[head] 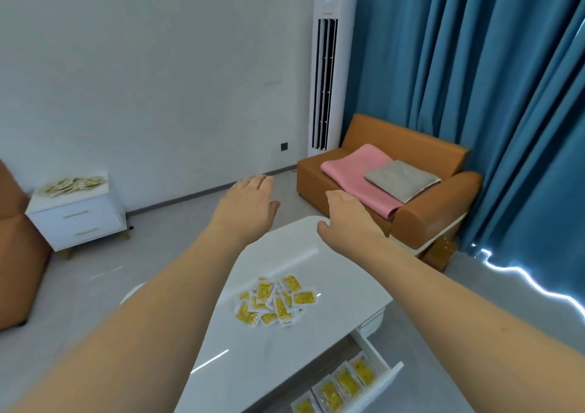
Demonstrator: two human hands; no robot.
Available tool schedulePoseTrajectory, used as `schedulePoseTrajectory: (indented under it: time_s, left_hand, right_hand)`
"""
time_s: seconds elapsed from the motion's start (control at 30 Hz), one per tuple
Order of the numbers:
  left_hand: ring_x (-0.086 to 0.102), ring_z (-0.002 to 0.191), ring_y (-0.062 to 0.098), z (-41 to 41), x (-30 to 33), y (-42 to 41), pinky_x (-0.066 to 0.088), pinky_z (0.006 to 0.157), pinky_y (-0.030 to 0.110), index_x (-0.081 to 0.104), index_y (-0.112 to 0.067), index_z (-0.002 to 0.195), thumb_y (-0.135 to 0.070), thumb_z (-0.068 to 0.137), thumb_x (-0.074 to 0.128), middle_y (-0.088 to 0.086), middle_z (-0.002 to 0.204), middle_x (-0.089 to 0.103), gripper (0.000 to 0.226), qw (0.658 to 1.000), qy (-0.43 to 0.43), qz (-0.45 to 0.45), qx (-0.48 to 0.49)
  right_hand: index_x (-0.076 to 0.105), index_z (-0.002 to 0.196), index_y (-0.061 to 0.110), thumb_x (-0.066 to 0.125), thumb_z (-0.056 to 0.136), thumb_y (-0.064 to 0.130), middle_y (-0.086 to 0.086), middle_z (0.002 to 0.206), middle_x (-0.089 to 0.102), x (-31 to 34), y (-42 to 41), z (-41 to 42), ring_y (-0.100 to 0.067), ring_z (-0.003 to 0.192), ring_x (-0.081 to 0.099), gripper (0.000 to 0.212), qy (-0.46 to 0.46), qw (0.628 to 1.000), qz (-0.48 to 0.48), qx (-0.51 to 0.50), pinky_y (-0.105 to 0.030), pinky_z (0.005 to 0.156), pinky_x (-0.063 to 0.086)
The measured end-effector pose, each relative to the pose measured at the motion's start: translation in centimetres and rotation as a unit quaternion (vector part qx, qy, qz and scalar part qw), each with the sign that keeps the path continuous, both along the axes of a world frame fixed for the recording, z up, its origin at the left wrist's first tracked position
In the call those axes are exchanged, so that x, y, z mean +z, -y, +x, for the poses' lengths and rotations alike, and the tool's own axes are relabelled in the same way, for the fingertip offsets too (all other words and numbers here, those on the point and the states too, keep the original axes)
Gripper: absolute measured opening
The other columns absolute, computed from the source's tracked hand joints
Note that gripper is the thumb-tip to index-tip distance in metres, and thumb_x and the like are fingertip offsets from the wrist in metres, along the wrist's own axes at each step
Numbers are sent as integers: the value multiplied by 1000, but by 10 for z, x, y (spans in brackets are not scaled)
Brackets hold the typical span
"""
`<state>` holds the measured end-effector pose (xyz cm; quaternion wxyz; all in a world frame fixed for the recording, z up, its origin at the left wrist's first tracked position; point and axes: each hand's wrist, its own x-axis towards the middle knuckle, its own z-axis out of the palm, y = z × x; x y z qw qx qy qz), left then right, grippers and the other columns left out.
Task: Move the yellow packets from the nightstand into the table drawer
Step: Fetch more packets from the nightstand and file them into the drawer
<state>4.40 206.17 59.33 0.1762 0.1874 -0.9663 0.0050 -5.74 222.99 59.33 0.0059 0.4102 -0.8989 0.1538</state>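
A loose heap of yellow packets [276, 302] lies on the glossy white table [285, 254]. Below it, at the table's near right side, the drawer [376, 354] stands pulled out, with a row of yellow packets [340, 384] laid inside. Far left, a white nightstand [79, 219] carries another pile of pale packets [72, 185] on its top. Both arms stretch forward above the table. My left hand [247, 205] is flat, fingers apart, holding nothing. My right hand [346, 215] hangs over the table's far end, fingers slightly curled, also holding nothing.
An orange sofa [421, 216] with a pink cloth [357, 178] and a grey cloth [402, 178] stands beyond the table. A tall white air conditioner [329, 64] is in the corner, blue curtains [474, 80] on the right. A brown seat [15, 254] sits at the left edge.
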Motion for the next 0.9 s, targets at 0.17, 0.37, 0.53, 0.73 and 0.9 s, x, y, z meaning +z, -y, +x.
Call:
schedulePoseTrajectory:
  time_s: [0.17, 0.37, 0.53, 0.73, 0.9]
  left_hand:
    - [37, 137, 28, 55, 15, 55, 34, 108, 39, 33, -9, 147, -33, 102, 42, 9, 151, 41, 52, 999, -13, 28, 14]
    - [39, 134, 30, 149, 26, 163, 36, 104, 41, 34, -8, 146, -35, 103, 39, 11, 149, 41, 50, 998, 6, 47, 28]
    - [40, 133, 31, 200, 44, 242, 35, 105, 39, 37, -7, 144, -33, 103, 41, 13, 148, 42, 49, 998, 2, 57, 10]
    - [38, 135, 30, 248, 38, 330, 34, 106, 40, 36, -9, 146, -34, 103, 41, 10, 150, 40, 49, 998, -9, 63, 23]
    - [38, 136, 29, 292, 30, 430, 35, 107, 40, 35, -11, 148, -34, 103, 41, 9, 152, 38, 51, 997, -10, 60, 42]
  right_hand:
    - [31, 145, 3, 51, 94, 20, -12, 150, 34, 9, 55, 46, -26, 139, 30, 57, 21, 1000, -8, -22, -32, 114, 22]
    - [30, 147, 2, 51, 93, 19, -13, 152, 34, 22, 164, 139, -25, 141, 30, 60, 49, 998, -40, -28, -30, 112, 24]
    - [43, 135, 4, 53, 88, 20, -12, 137, 47, 35, 237, 194, -29, 129, 44, 51, 82, 993, -64, -59, -34, 96, 40]
    - [37, 144, 7, 53, 89, 23, -12, 149, 41, 40, 316, 233, -27, 134, 42, 59, 66, 996, -47, -41, -37, 106, 38]
    - [41, 138, 3, 51, 92, 18, -13, 142, 43, 31, 419, 273, -29, 130, 42, 50, 92, 994, -55, -37, -38, 104, 38]
